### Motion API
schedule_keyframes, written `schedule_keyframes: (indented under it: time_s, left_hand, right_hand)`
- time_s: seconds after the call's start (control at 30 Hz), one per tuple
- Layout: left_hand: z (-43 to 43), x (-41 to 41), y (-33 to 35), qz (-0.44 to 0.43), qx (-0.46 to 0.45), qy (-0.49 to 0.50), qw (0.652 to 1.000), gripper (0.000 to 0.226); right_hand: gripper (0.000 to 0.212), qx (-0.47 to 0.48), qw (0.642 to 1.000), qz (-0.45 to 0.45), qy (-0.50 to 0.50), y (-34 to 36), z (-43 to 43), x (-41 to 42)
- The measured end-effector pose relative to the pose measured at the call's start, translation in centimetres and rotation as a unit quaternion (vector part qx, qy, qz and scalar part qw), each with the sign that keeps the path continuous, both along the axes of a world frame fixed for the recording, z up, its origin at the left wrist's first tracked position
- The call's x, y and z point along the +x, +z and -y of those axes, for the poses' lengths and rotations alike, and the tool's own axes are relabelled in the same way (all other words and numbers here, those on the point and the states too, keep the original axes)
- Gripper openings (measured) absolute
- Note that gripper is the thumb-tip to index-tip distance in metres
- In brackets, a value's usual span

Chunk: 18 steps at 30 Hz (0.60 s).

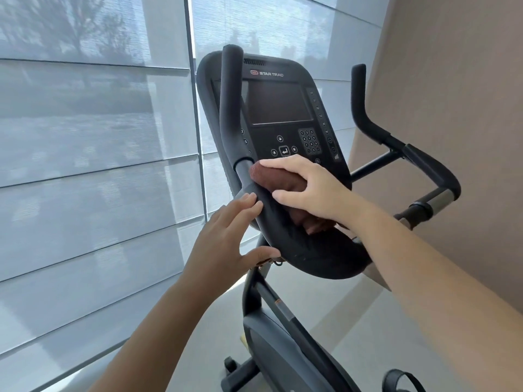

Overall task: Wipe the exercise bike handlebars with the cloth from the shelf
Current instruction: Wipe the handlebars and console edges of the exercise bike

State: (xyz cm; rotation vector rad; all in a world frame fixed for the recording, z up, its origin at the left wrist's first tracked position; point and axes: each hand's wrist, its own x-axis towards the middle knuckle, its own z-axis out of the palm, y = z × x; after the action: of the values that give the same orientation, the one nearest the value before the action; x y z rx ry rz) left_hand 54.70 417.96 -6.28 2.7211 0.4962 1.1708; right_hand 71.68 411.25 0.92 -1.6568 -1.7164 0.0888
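The right hand (308,188) is closed around a dark red cloth (278,182). The cloth is bunched up and pressed against the left handlebar (271,222) of the exercise bike (271,343), just below the spot where the black bar bends upward. The thumb sits on top of the cloth and the fingers wrap under it. A bit of the cloth hangs down below the hand.

The left hand (226,236) is open and holds nothing. Its fingers are spread and rest flat on the outer side of the same handlebar, with the thumb touching the bar lower down. The two hands are close together, one on each side of the bar.

Behind the hands is the bike's black screen panel (280,108). Its screen is dark, and it has small round buttons under it. The other handlebar (373,128) sticks up on the right, well apart from both hands.

A big window with grey blinds (85,137) fills the left side. A tan wall (452,108) is on the right. The floor (353,321) is pale.
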Motion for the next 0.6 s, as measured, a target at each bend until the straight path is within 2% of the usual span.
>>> schedule_keyframes:
  time_s: [0.3,0.4,0.5,0.6]
  left_hand:
    - [0.2,0.4,-0.1,0.015,0.0,0.01,1.0,0.066]
    - [0.3,0.5,-0.1,0.017,0.001,0.009,1.0,0.066]
    - [0.4,0.4,-0.2,0.02,-0.001,0.013,1.0,0.065]
    - [0.5,0.5,-0.3,0.005,0.003,0.023,1.0,0.065]
  right_hand:
    - [0.054,-0.039,0.999,0.035,0.014,-2.3,9.0,2.2]
    - [0.052,-0.047,0.996,0.072,0.013,-2.4,10.7,2.4]
    - [0.051,-0.05,0.998,0.028,0.016,-0.5,9.9,2.9]
    - [0.049,0.039,0.999,-0.017,0.001,1.1,5.9,2.4]
